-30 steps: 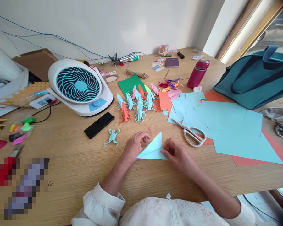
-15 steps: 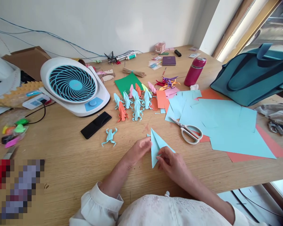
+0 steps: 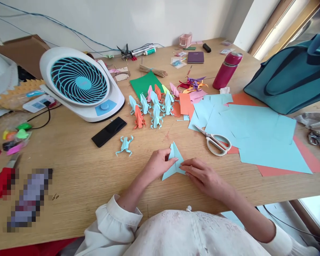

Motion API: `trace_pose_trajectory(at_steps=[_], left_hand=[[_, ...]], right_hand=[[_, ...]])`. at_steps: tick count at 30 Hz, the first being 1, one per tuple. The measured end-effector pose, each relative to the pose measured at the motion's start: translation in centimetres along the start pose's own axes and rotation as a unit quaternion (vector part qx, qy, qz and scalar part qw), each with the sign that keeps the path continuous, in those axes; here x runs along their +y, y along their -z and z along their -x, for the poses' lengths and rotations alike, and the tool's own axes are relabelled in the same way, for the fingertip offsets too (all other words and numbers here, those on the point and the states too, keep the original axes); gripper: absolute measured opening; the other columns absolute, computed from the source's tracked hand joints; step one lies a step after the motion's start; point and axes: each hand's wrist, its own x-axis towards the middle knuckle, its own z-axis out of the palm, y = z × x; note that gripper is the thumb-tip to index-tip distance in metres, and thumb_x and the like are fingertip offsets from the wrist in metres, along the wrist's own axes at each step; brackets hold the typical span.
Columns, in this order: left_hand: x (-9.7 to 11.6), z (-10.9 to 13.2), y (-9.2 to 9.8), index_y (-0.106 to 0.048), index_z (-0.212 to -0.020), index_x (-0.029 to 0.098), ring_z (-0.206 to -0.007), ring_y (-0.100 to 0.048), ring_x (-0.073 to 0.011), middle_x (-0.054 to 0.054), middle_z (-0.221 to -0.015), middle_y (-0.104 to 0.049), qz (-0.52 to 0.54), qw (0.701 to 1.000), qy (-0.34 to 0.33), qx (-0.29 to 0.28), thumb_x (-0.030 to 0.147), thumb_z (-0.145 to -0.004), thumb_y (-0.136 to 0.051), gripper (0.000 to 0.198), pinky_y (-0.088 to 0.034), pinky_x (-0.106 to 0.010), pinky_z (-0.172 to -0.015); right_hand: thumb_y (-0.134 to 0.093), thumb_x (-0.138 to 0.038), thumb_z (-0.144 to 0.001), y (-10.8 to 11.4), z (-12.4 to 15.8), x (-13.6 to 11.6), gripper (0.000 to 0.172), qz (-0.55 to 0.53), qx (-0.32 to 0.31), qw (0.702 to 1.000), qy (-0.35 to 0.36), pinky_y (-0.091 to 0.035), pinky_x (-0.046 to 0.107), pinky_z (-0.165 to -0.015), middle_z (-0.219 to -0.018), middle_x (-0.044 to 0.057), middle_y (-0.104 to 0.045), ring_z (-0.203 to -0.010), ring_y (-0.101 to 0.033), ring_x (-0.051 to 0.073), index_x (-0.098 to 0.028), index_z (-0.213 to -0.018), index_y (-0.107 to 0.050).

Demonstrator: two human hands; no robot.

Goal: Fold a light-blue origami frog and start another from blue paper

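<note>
A light blue sheet of folded paper [image 3: 173, 166] lies on the table in front of me, pointed at the top with two spread lower corners and a crease down its middle. My left hand [image 3: 160, 163] grips its left side, thumb on top of the paper. On the right edge, my right hand [image 3: 202, 175] pinches the paper with its fingertips. To the left lies a finished light blue paper frog [image 3: 124, 145]. Beyond my hands stand several more folded paper frogs [image 3: 156, 115], mostly light blue, some orange and pink.
Scissors [image 3: 216, 142] lie right of my hands beside stacked blue sheets [image 3: 266, 135]. A black phone [image 3: 109, 132] and a white fan [image 3: 80, 83] are at left. A red bottle [image 3: 226, 73] and a teal bag [image 3: 288, 78] stand at back right.
The folded paper has turned and now shows a symmetrical pointed shape. My left hand has moved onto it, thumb on top, and my right hand has shifted to its right edge.
</note>
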Motion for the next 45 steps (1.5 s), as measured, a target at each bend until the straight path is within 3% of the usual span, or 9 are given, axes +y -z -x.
trace_pose_trajectory(at_steps=[7,15,21,32,37,45], left_hand=[[0.1,-0.1,-1.4,-0.049,-0.062,0.018,-0.054,-0.039,-0.0096,0.006,-0.055,-0.046,-0.092,0.995,0.001,0.036,0.04,-0.079,-0.066,0.032,-0.024,-0.025,-0.053],[0.4,0.0,-1.3,-0.047,-0.062,0.019,-0.055,-0.039,-0.0103,0.006,-0.056,-0.046,-0.075,0.997,0.009,0.033,0.038,-0.079,-0.063,0.03,-0.024,-0.024,-0.053],[0.1,0.1,-1.5,-0.052,-0.064,0.019,-0.054,-0.041,-0.0109,0.005,-0.057,-0.049,-0.072,0.997,0.005,0.022,0.044,-0.079,-0.064,0.031,-0.024,-0.024,-0.052],[0.7,0.4,-1.2,-0.056,-0.064,0.019,-0.054,-0.044,-0.0119,0.003,-0.059,-0.053,-0.057,0.998,0.025,-0.001,0.046,-0.076,-0.066,0.032,-0.026,-0.024,-0.051],[0.8,0.5,-1.1,-0.062,-0.067,0.019,-0.055,-0.045,-0.0124,0.002,-0.059,-0.055,-0.059,0.998,0.011,-0.026,0.044,-0.076,-0.067,0.028,-0.027,-0.024,-0.051],[1.8,1.0,-1.2,-0.06,-0.056,0.019,-0.051,-0.044,-0.0125,0.002,-0.054,-0.054,-0.134,0.991,0.025,-0.016,0.043,-0.074,-0.07,0.032,-0.024,-0.026,-0.051]], right_hand=[[-0.042,-0.012,-0.098,-0.8,0.1,0.6,0.03,0.058,-0.039,0.997,0.035,-0.053,0.041,-0.086,-0.112,0.013,-0.063,-0.101,-0.059,0.023,-0.018,-0.119,-0.062],[-0.041,-0.013,-0.098,-0.1,0.5,0.3,0.026,0.144,-0.086,0.984,0.066,-0.048,0.04,-0.082,-0.11,0.013,-0.061,-0.094,-0.055,0.022,-0.016,-0.104,-0.066],[-0.038,-0.014,-0.099,-0.2,0.3,0.1,0.029,0.199,-0.092,0.972,0.086,-0.046,0.038,-0.08,-0.104,0.013,-0.061,-0.091,-0.053,0.022,-0.016,-0.115,-0.063],[-0.04,-0.011,-0.098,-0.3,0.9,0.4,0.026,0.213,-0.077,0.971,0.081,-0.044,0.038,-0.079,-0.105,0.012,-0.062,-0.089,-0.053,0.021,-0.015,-0.102,-0.065],[-0.041,-0.011,-0.098,-0.3,1.5,0.4,0.026,0.223,-0.063,0.971,0.064,-0.045,0.038,-0.077,-0.104,0.012,-0.062,-0.089,-0.054,0.022,-0.015,-0.11,-0.064],[-0.04,-0.012,-0.098,0.4,1.6,0.4,0.032,0.27,-0.077,0.957,0.074,-0.043,0.039,-0.076,-0.099,0.012,-0.062,-0.086,-0.055,0.023,-0.016,-0.123,-0.06]])
